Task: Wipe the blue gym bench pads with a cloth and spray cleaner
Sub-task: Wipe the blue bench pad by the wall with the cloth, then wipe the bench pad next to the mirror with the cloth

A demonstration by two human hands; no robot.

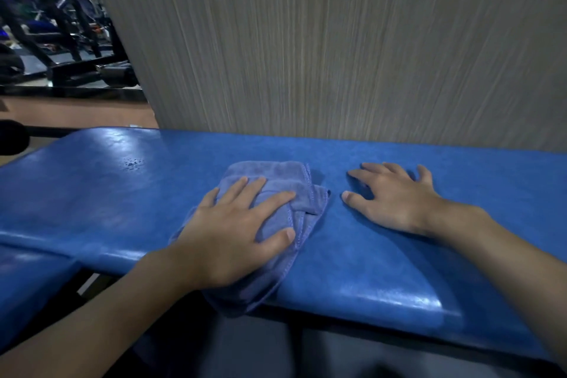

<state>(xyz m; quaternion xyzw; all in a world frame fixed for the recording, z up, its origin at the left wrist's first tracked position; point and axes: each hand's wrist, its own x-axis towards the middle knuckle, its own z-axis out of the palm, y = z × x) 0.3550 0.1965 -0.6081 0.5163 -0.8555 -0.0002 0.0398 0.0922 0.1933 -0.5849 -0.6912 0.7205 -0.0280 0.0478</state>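
Observation:
A long blue bench pad (122,193) runs across the view in front of me. A folded purple-blue cloth (276,175) lies on its middle and hangs over the near edge. My left hand (236,230) presses flat on the cloth with fingers spread. My right hand (395,196) rests flat on the bare pad just right of the cloth, fingers spread. A few spray droplets (133,162) sit on the pad left of the cloth. No spray bottle is in view.
A grey wood-grain wall panel (337,40) stands directly behind the pad. A second blue pad (27,279) lies lower at the near left. Dark gym machines (61,40) fill the far left background, and a black roller (12,138) sits at the left edge.

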